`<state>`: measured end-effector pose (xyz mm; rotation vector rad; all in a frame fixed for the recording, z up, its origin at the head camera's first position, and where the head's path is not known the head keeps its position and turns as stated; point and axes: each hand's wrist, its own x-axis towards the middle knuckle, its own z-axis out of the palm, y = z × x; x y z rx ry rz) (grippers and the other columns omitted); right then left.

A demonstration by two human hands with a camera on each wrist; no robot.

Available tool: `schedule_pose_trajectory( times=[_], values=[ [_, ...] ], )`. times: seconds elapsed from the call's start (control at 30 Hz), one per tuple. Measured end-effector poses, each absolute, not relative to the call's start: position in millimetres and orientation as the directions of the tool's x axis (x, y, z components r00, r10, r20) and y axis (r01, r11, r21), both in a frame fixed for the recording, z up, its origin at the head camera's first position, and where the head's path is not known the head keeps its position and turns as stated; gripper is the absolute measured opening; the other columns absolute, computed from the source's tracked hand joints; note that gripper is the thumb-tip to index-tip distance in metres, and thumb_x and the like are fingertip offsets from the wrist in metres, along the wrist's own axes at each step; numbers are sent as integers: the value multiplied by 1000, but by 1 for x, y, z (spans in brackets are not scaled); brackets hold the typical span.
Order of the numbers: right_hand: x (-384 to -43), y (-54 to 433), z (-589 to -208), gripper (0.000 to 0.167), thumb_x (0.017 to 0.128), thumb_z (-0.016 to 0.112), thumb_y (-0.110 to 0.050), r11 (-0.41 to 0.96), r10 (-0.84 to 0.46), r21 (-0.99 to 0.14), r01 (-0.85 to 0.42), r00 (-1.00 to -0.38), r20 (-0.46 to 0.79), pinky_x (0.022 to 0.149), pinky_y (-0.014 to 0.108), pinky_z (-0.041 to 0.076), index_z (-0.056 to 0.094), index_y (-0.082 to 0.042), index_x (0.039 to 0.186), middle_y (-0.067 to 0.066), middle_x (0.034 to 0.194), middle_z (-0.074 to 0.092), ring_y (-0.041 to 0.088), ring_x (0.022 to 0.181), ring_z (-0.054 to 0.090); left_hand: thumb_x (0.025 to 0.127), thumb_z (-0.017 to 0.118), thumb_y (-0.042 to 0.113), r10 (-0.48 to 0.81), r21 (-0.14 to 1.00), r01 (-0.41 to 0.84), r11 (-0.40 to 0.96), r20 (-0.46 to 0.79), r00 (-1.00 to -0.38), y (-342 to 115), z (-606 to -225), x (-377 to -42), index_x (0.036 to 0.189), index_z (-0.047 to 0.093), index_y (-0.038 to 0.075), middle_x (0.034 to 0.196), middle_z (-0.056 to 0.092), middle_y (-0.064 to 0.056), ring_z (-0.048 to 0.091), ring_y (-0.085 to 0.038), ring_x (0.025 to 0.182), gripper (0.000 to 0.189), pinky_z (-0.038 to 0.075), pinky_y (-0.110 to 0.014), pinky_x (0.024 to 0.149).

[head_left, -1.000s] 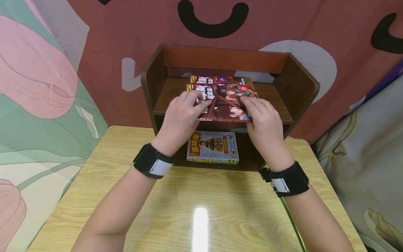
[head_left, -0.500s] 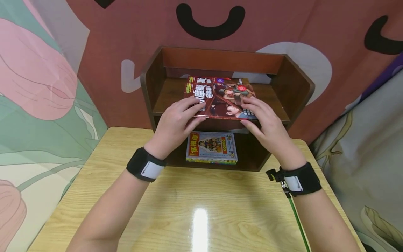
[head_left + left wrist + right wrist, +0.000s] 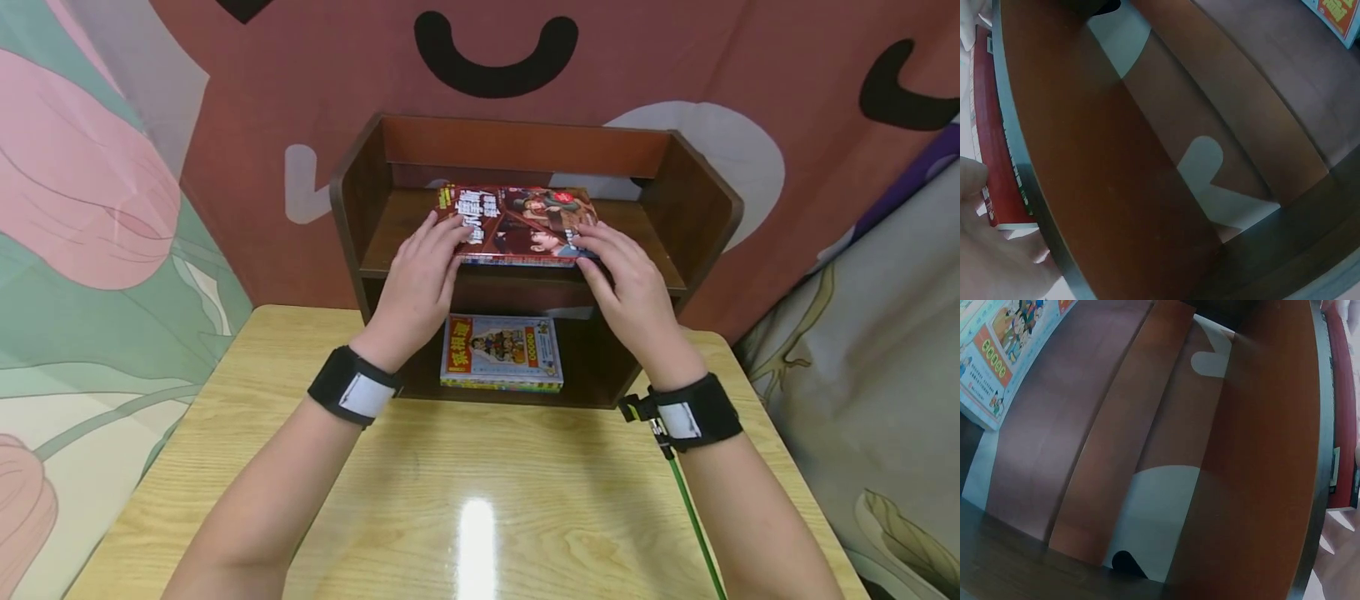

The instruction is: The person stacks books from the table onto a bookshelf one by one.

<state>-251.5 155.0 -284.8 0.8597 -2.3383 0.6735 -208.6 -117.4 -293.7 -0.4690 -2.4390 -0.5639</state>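
A red paperback book (image 3: 517, 221) lies flat on the upper shelf, on top of at least one other book whose edge shows beneath it. Fingers of my left hand (image 3: 420, 279) rest on its left end, with the thumb by the front edge. On the right end, my right hand (image 3: 630, 287) lays its fingers over the cover, its thumb at the front corner. Red spines appear beside the shelf edge in the left wrist view, at the book (image 3: 997, 137), and in the right wrist view, at the book (image 3: 1342, 412).
A dark brown two-tier bookshelf (image 3: 723, 200) stands at the back of the wood-grain table (image 3: 420, 500). Books with a pale blue illustrated cover (image 3: 543, 371) lie stacked on the lower tier. A patterned cloth (image 3: 262, 92) hangs behind. A green cable (image 3: 697, 525) trails from the right wristband.
The top red book has slid back and now lines up over the one below, which stuck out behind it earlier. Both hands moved slightly forward with it, and the thumbs came to the front edge.
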Motion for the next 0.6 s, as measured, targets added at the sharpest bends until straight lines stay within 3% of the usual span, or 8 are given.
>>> schedule_pose_trajectory(
  times=[0.1,0.43,0.6],
  values=[
    [-254,153,-284,34,97,53,-26,670,-398,-287,-685,-658,639,116,40,26,60,-13,127,3,140,52,20,138,36,99,45,17,160,344,435,832,602,-782,-117,-293,-211,134,48,9,148,40,-6,22,-23,144,35,23,-43,116],
    [-259,148,-282,36,97,51,-31,691,-340,-339,-638,-701,627,116,38,26,61,-12,127,3,140,52,19,138,37,101,42,18,68,483,400,779,568,-820,-116,-292,-214,134,52,12,151,37,-2,29,-20,142,36,22,-43,117],
    [-259,148,-281,37,97,52,-32,693,-313,-362,-623,-713,628,115,39,27,61,-12,127,3,140,52,20,138,38,100,43,15,20,547,364,754,534,-845,-112,-289,-213,136,53,14,153,33,-2,36,-21,138,37,27,-41,114]
  ],
)
